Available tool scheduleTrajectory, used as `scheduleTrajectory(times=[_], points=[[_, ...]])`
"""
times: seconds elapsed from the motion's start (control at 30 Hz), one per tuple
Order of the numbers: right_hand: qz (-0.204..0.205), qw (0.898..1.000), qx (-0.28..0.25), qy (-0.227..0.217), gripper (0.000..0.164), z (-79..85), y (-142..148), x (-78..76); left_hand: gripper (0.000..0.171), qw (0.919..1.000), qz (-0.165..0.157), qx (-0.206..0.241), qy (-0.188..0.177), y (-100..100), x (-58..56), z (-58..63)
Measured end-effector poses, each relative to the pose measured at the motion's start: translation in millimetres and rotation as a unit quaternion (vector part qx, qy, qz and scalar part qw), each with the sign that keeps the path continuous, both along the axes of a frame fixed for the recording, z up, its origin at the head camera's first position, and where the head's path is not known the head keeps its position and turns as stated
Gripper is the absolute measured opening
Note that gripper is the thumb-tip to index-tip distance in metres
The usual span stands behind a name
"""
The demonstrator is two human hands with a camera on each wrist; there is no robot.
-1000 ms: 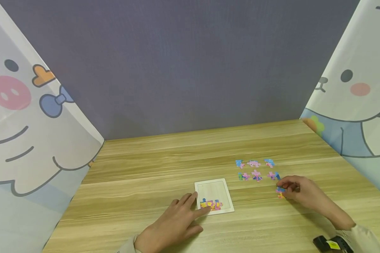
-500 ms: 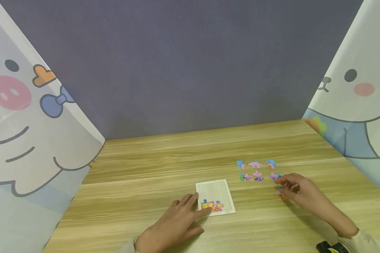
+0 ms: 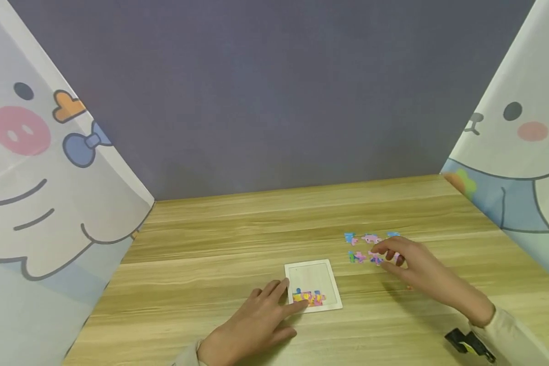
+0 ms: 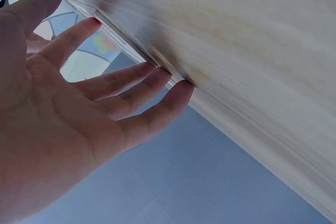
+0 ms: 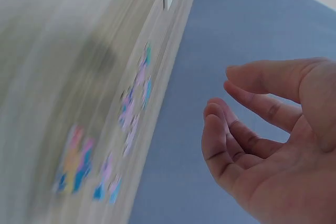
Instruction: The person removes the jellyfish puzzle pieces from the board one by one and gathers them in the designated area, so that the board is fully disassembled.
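Note:
My left hand [image 3: 261, 315] rests beside a pale square puzzle tray [image 3: 308, 263], one finger reaching over its near rim onto joined yellow and pink puzzle pieces [image 3: 317, 300]. In the left wrist view that hand's fingers [image 4: 152, 114] are spread along the tabletop and tray edge. My right hand [image 3: 416, 262] hovers above loose jigsaw pieces [image 3: 357, 256], fingers bent and nothing between them, as the right wrist view shows. It covers some pieces in the head view. An orange, pink and blue piece [image 5: 76, 161] lies apart from the others on the wood.
Two rows of loose pieces lie right of the tray, including a blue and pink one [image 3: 349, 238] at the back left. A grey panel [image 3: 274, 101] stands behind the wooden table [image 3: 210, 229], with cartoon-printed panels at both sides. A black device [image 3: 468, 345] is by the right sleeve.
My right hand has moved left and away from me, from the near orange-and-blue piece to over the rows of loose pieces. The left hand stays on the tray.

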State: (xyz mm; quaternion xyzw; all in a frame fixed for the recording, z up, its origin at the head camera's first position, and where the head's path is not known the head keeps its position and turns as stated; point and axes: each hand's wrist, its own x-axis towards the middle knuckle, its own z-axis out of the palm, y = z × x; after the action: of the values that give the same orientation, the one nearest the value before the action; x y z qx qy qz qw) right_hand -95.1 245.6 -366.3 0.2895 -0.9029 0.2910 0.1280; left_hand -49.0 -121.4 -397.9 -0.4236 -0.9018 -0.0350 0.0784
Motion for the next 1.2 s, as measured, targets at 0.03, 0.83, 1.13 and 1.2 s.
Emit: scheduleTrajectory(times=[0.03, 0.83, 1.13, 1.2], points=[[0.006, 1.0, 0.004, 0.009, 0.031, 0.5, -5, -2.2, 0.048, 1.0, -0.001, 0.0, 0.003, 0, -0.1, -0.2], [0.131, 0.982, 0.064, -0.121, 0.021, 1.8, -95, -15.0, 0.048, 0.9997, 0.003, -0.008, 0.024, 2, -1.7, -2.5], [0.169, 0.966, 0.1, -0.169, 0.023, -15.4, -109, -6.5, 0.048, 0.9999, 0.002, -0.013, 0.007, 2, -1.9, -1.1], [0.163, 0.965, 0.111, -0.174, 0.023, -17.0, -111, -4.1, 0.049, 0.9999, 0.004, -0.015, 0.002, 1, -1.9, -0.8]])
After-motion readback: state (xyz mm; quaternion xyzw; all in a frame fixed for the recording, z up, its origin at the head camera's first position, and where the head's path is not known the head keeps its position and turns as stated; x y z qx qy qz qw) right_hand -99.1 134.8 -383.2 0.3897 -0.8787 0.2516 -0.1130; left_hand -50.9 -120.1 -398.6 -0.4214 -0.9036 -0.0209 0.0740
